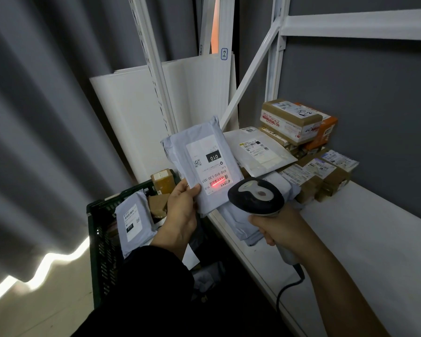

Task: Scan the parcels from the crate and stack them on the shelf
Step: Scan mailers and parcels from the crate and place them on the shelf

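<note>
My left hand grips the lower edge of a grey mailer parcel, held up with its white label facing me. A red scan line glows on the label's barcode. My right hand grips the handle of a black and grey barcode scanner, its head pointed at that barcode. The dark green crate sits low at the left, holding another grey mailer and brown boxes. The white shelf at the right carries a stack of boxes and mailers.
The scanner's black cable hangs down past the shelf's front edge. White shelf posts and a diagonal brace rise behind the parcels. White boards lean at the back. A grey curtain fills the left side.
</note>
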